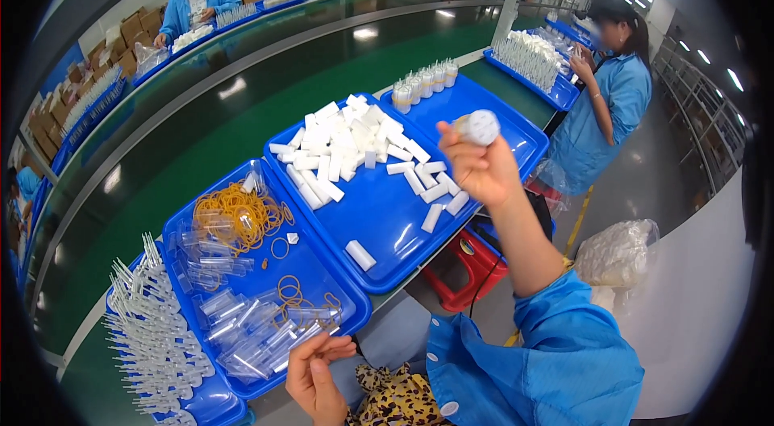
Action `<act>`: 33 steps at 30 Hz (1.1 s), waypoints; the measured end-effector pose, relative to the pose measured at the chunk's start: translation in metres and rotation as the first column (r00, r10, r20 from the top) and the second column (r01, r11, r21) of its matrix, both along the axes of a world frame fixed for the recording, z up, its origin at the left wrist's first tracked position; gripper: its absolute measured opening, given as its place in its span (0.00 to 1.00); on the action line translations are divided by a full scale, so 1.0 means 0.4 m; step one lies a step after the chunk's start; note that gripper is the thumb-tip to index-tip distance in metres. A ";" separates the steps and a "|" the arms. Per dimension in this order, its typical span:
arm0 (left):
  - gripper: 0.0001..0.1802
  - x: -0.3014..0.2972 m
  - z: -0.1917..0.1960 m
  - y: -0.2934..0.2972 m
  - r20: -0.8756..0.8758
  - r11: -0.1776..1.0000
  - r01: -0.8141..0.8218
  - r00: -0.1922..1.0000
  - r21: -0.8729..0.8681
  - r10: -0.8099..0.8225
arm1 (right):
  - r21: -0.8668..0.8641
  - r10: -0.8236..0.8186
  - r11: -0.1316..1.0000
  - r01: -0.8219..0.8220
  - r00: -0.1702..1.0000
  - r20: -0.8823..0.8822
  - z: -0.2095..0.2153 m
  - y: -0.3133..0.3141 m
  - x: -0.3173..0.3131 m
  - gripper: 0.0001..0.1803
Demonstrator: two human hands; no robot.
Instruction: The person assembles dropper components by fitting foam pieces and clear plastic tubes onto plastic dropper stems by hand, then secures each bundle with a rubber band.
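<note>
My right hand (484, 164) is raised over the right-hand blue tray (516, 132), its fingers closed round a white cylindrical bundle (481, 128) with a round end facing up. A yellowish band seems to run round its side. Lower down, my left hand (318, 378) is held palm up with slightly curled fingers apart from the thumb, and nothing shows in it. It is by the near edge of a blue tray (355, 315) of clear plastic tubes (258, 337) and tan rubber bands (234, 216). Several banded white bundles with thin tips (423, 83) stand upright in the right-hand tray.
White cylindrical pieces (347, 140) lie heaped in the middle blue tray (387, 253). Thin-tipped translucent pieces (153, 329) fill the leftmost tray. Beyond runs a green conveyor belt (322, 55). A red stool (463, 269) stands below, and a co-worker (617, 79) works at the right.
</note>
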State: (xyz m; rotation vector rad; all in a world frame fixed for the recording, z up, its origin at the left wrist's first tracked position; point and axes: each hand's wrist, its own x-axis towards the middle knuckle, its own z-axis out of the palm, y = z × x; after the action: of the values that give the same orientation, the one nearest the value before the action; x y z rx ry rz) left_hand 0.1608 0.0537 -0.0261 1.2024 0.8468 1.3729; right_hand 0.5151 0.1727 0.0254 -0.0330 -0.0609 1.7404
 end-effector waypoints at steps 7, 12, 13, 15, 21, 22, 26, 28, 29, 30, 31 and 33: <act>0.19 0.018 -0.003 0.007 -0.089 0.997 0.072 0.993 -0.019 -0.073 | 0.233 0.267 0.938 -0.255 0.964 -0.018 0.007 -0.014 0.003 0.33; 0.18 0.005 -0.002 0.012 -0.162 0.997 0.082 0.983 -0.009 -0.083 | 0.151 -0.183 0.981 0.122 0.839 0.513 0.022 0.026 0.051 0.29; 0.18 0.005 0.001 0.014 -0.157 0.995 0.097 0.983 -0.013 -0.097 | 0.181 -0.398 0.899 0.398 0.573 0.717 0.029 0.046 0.081 0.24; 0.18 0.012 0.008 0.013 -0.163 0.995 0.101 0.981 -0.009 -0.102 | 0.474 -0.438 0.656 0.587 -0.216 0.873 -0.016 0.124 0.211 0.20; 0.14 0.016 -0.003 0.013 -0.234 0.993 0.119 0.966 0.017 -0.112 | 0.479 0.097 0.760 0.438 -0.806 0.584 -0.159 0.242 0.376 0.22; 0.13 0.013 -0.006 0.012 -0.226 0.993 0.118 0.967 0.006 -0.114 | 0.314 0.186 0.788 0.529 -0.692 0.698 -0.145 0.254 0.362 0.21; 0.13 0.010 0.002 0.013 -0.276 0.994 0.110 0.956 0.023 -0.100 | 0.269 -0.030 0.910 0.315 -0.599 0.800 -0.120 0.308 0.273 0.21; 0.13 0.009 -0.003 0.012 -0.308 0.993 0.115 0.946 0.012 -0.106 | 0.284 -0.067 0.921 0.267 -0.608 0.791 -0.133 0.328 0.239 0.21; 0.13 0.006 -0.006 0.014 -0.310 0.995 0.099 0.946 0.005 -0.092 | 0.299 -0.106 0.928 0.221 -0.616 0.781 -0.140 0.340 0.217 0.21; 0.12 0.003 -0.008 0.015 -0.324 0.994 0.106 0.941 0.016 -0.095 | 0.323 -0.150 0.914 0.247 -0.534 0.832 -0.158 0.354 0.206 0.18; 0.12 0.002 -0.004 0.011 -0.341 0.995 0.097 0.936 0.020 -0.084 | 0.288 -0.160 0.934 0.212 -0.472 0.867 -0.172 0.365 0.212 0.17; 0.10 0.012 0.006 0.031 -0.294 0.992 0.102 0.953 0.076 -0.076 | 0.218 -0.126 0.958 0.186 -0.410 0.904 -0.175 0.362 0.215 0.14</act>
State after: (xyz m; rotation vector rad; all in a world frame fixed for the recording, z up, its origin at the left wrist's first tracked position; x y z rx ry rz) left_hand 0.1656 0.0662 -0.0237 1.5212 0.9294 1.1878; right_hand 0.6012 0.3177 -0.0446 -1.6304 -1.3216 0.7735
